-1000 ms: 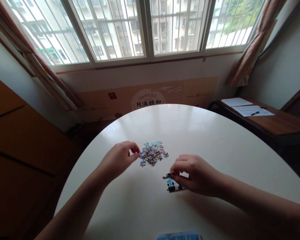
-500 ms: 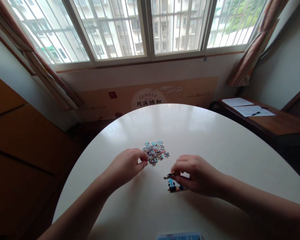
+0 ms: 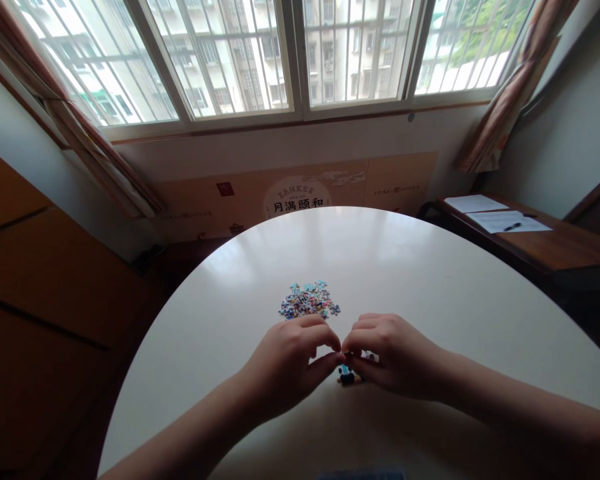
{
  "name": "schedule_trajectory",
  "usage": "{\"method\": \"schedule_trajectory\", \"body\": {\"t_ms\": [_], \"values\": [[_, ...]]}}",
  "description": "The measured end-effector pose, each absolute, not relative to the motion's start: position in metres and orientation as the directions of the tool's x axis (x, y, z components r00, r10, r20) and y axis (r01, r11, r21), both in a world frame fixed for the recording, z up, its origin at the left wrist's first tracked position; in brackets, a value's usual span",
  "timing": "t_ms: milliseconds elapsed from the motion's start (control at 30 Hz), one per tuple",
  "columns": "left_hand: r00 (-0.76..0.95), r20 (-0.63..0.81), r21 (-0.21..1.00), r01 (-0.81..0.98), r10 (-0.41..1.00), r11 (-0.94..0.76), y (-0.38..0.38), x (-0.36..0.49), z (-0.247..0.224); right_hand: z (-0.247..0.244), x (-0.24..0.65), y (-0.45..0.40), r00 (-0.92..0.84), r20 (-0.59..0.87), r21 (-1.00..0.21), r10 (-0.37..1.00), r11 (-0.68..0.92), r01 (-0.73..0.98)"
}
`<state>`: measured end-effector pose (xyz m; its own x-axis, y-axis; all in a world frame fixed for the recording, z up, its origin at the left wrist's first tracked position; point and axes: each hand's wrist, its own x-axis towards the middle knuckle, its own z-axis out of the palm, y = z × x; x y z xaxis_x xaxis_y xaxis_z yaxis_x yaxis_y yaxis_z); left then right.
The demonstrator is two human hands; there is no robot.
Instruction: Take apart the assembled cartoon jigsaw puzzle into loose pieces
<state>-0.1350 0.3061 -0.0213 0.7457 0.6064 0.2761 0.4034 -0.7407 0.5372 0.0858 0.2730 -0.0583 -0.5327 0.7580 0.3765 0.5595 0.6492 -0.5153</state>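
Note:
My left hand point(image 3: 295, 353) and my right hand point(image 3: 393, 347) meet fingertip to fingertip, low over the white round table. Between the pinched fingers of my right hand is a small dark cluster of jigsaw puzzle pieces point(image 3: 349, 354), mostly covered. The thumb and index finger of my left hand close on its left edge; any separate piece there is hidden. Just below lies a small joined section of puzzle point(image 3: 347, 377), blue, black and orange, partly behind my right hand. Beyond my left hand spreads a heap of loose jigsaw pieces point(image 3: 307, 300).
The white table point(image 3: 430, 280) curves away towards a barred window point(image 3: 240, 60). At its near edge a blue flat item point(image 3: 363, 475) barely shows. Papers point(image 3: 510, 221) and a pen lie on a brown desk point(image 3: 575, 243) at the right.
My left hand has moved right and nearer, from the heap to the fingertips of my right hand. My right hand has stayed nearly in place, its held pieces now more hidden.

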Motion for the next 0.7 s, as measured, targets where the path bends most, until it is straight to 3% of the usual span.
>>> {"method": "schedule_trajectory", "body": {"t_ms": [700], "values": [[0.741, 0.301, 0.473, 0.43, 0.6, -0.769, 0.3025, -0.1316, -0.0233, -0.0568, 0.0841, 0.2715, -0.543, 0.395, -0.477, 0.741, 0.671, 0.568]]}}
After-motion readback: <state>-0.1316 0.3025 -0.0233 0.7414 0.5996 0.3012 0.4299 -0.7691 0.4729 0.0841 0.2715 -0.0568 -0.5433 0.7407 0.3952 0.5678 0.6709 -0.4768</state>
